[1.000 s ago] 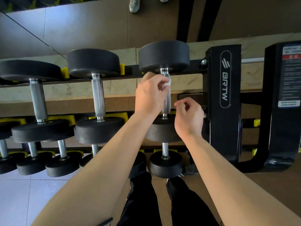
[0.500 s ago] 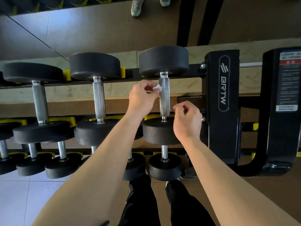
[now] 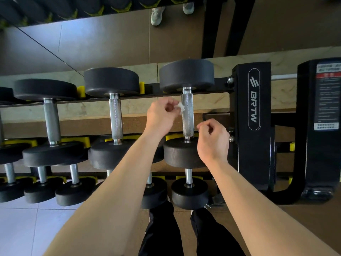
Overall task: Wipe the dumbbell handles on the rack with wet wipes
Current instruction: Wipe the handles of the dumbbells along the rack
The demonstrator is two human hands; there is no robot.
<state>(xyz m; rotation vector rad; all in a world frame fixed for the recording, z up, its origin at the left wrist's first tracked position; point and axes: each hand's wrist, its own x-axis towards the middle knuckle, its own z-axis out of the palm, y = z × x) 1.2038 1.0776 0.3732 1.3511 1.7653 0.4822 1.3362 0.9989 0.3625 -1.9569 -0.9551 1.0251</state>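
steel, knurled and silver: handle (image 3: pixel 187 115) of the rightmost black-headed dumbbell (image 3: pixel 186 75) on the upper tier of the black metal rack (image 3: pixel 254 145). a second ago the left hand (image 3: pixel 160 115) was wrapped over the bar's upper part. it has since drawn off leftward and now pinches the small crumpled white wet wipe (image 3: pixel 180 107) just beside the bar, at most grazing it. the right hand (image 3: pixel 214 141), fingers curled on nothing visible, sits near the lower end. judged: this stroke has ended, and the neighbouring handle (image 3: pixel 115 119) remains.
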